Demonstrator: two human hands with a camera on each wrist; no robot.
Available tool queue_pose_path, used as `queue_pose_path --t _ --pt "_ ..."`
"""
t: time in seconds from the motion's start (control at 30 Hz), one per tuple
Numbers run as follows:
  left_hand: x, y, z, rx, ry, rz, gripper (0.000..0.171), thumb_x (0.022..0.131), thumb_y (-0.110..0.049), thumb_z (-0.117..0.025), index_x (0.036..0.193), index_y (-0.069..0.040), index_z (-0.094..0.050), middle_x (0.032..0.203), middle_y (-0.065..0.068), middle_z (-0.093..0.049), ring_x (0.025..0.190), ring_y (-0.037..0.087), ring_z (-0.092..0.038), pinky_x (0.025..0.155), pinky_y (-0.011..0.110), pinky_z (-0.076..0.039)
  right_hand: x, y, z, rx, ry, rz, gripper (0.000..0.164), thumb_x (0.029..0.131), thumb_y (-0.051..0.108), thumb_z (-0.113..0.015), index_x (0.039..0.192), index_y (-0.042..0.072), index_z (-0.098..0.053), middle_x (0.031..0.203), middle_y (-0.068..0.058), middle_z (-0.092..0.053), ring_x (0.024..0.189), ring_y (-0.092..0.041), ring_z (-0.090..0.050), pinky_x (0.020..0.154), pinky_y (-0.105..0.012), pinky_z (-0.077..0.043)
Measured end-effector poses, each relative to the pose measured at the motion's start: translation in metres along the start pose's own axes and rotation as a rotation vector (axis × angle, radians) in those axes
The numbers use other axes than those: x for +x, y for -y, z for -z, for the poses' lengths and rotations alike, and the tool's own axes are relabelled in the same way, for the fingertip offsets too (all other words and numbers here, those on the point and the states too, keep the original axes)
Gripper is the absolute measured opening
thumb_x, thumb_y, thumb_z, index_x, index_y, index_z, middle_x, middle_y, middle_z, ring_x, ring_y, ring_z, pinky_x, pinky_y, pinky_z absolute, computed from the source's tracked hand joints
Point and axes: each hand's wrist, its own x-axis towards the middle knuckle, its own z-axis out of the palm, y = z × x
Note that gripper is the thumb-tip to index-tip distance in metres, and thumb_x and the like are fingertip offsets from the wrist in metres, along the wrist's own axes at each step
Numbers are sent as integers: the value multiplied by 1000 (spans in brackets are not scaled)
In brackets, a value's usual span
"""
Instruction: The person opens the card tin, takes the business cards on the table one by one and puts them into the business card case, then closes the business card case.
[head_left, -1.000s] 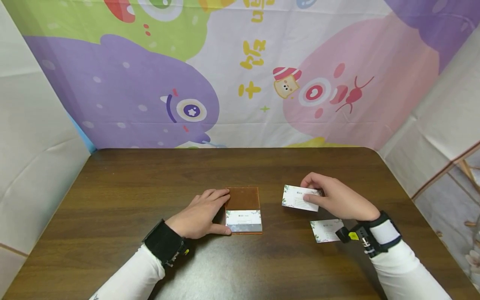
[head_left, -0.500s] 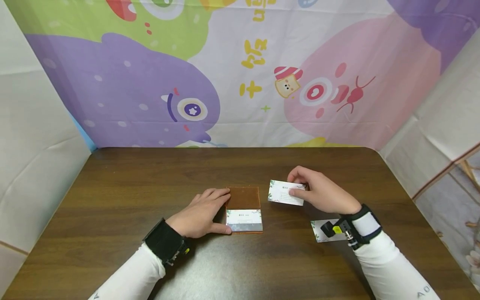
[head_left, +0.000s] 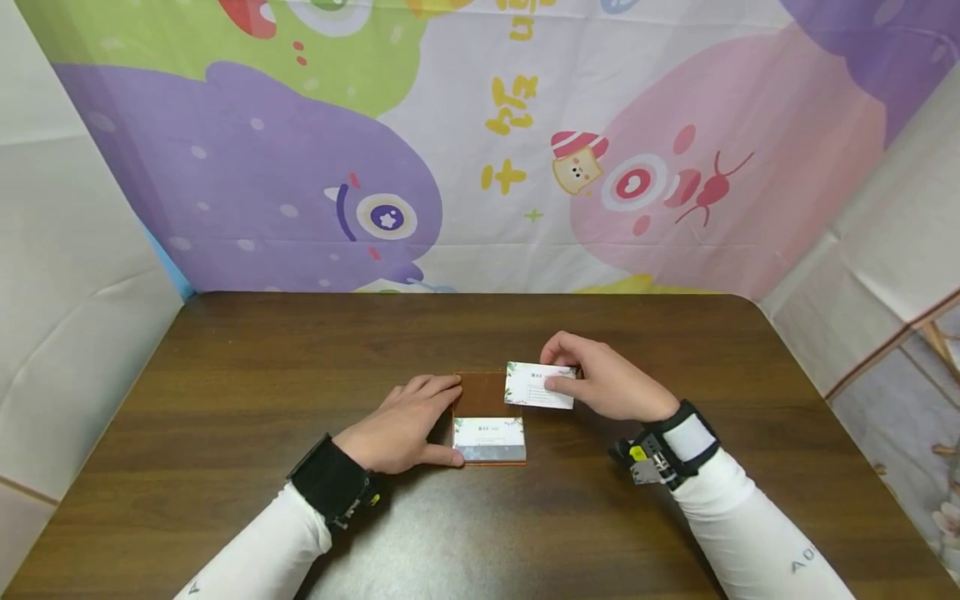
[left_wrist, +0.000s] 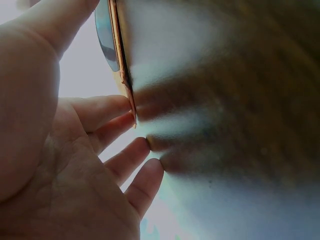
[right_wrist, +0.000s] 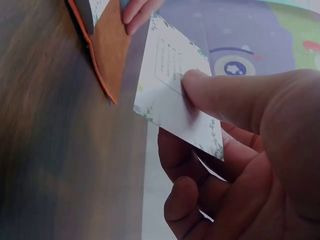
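A brown leather card holder point(head_left: 480, 392) lies unfolded on the table, with a white card point(head_left: 489, 430) under the clear strip of its lower half. My left hand point(head_left: 403, 427) rests at the holder's left edge, fingertips on the upper part and thumb by the lower corner. In the left wrist view, the fingers point(left_wrist: 131, 157) are extended and touch the table and the holder's edge. My right hand point(head_left: 611, 379) pinches a white business card point(head_left: 527, 385) with leaf prints between thumb and fingers. This card is over the holder's upper right edge; the right wrist view shows it above the table.
The brown wooden table point(head_left: 300, 350) spreads around both hands. Behind it hangs a cartoon-printed cloth point(head_left: 495, 250). Another card point(head_left: 645, 473) on the table is mostly hidden by the right wrist camera point(head_left: 652, 454).
My right hand has carried the business card leftward, from well right of the holder to its upper right edge. The loose card on the table has become mostly covered. My left hand stays put.
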Motion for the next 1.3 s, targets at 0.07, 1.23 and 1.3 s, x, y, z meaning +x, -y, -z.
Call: queue_pose_path --t 0.07,1.23,1.3 --pt "0 0 0 2 -3 -4 97 85 -66 -64 154 -2 -37 161 8 -28 143 29 -26 108 53 -30 4 2 -3 1 7 9 22 92 24 -72 108 20 -57 88 4 -60 79 -16 -54 65 -31 -43" --pt "1 1 1 -17 -22 -21 93 84 -63 -68 152 -5 -42 159 10 -30 141 29 -29 105 51 -33 37 24 -53 22 136 47 15 96 19 -66 108 20 -58 90 8 -66 81 -10 -59 74 -30 -47" --pt "0 1 1 -21 -25 -23 93 84 -63 -68 152 -5 -41 159 10 -30 142 29 -29 105 51 -33 36 23 -54 20 140 45 15 96 19 -66 108 20 -58 90 8 -66 81 -10 -59 74 -30 -47"
